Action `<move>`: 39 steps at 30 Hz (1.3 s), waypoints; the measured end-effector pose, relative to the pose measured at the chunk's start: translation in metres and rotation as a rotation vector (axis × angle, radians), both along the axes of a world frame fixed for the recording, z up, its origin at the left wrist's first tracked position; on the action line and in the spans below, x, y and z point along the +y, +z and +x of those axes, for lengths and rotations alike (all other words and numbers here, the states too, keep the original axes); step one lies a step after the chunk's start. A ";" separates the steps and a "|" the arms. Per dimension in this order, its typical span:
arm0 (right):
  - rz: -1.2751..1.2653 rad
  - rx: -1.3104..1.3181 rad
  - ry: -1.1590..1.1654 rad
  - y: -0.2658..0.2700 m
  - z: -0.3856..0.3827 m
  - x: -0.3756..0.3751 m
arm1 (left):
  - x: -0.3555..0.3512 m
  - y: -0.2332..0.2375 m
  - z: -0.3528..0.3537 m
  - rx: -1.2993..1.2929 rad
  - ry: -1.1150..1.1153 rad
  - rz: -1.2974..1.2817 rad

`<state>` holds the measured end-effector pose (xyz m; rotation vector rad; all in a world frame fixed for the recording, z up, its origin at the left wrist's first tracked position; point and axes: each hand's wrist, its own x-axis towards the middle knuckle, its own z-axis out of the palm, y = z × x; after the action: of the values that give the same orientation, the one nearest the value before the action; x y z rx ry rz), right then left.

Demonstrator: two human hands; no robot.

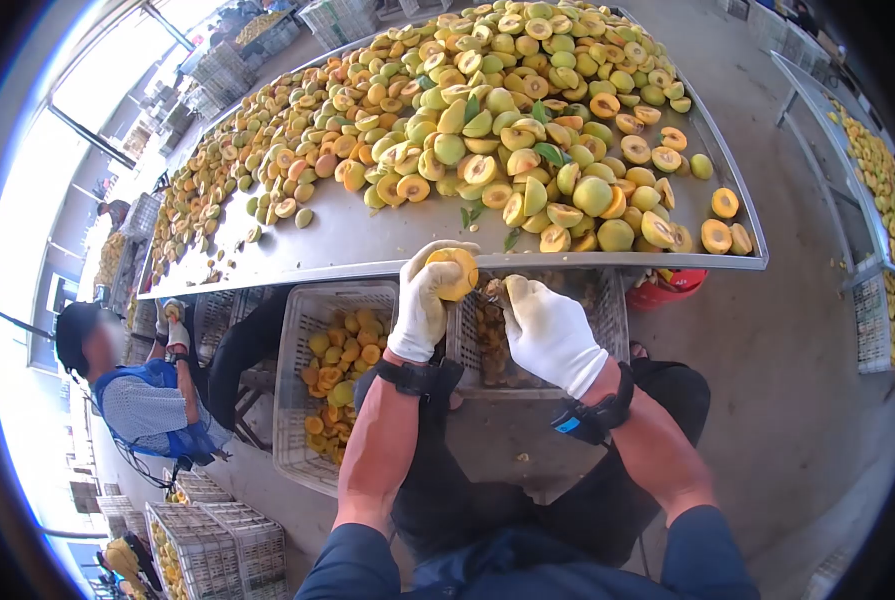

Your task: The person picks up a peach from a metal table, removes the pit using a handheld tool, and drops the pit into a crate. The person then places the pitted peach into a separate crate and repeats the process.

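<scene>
Left hand [422, 305]: clamping a peach half [454, 272], cut face up for access.
Right hand [549, 332]: hovering beside it over the crate [610, 315], so scraps land inside; grip cannot be told.

Left hand [422, 305], white glove, grips a fruit half [454, 272] cut face up, just below the surface [367, 240] edge. Right hand [547, 335], also gloved, is curled just beside it; can't tell what's in it. Both are over a crate [607, 330] of dark scraps. The crate to the left [297, 400] has yellow halves. The pile [487, 110] of halved and whole fruit covers most of the surface. Red bucket [667, 287] under the right end. Another person [142, 400] sits at far left.
</scene>
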<state>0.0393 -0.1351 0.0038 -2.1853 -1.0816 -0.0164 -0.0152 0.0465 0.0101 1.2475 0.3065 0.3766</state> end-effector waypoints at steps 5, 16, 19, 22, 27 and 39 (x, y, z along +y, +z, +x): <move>0.037 0.021 0.003 -0.003 0.001 0.009 | -0.013 0.007 0.013 -0.043 -0.119 -0.167; 0.133 0.061 -0.026 -0.002 0.002 0.018 | -0.020 -0.002 0.028 -0.092 -0.091 -0.483; 0.098 0.081 -0.031 -0.004 0.001 0.020 | -0.023 -0.006 0.028 -0.112 -0.045 -0.446; 0.067 0.134 0.000 -0.006 0.002 0.021 | -0.019 -0.010 0.027 -0.086 -0.047 -0.340; 0.092 0.207 0.026 -0.012 -0.001 0.021 | -0.011 -0.012 0.023 -0.074 -0.098 -0.167; 0.166 0.427 0.016 -0.014 0.000 0.020 | -0.025 0.005 0.034 0.049 -0.030 -0.091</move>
<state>0.0391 -0.1146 -0.0103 -1.9139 -0.8226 0.3401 0.0190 0.0220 0.0154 1.1720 0.3426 0.3032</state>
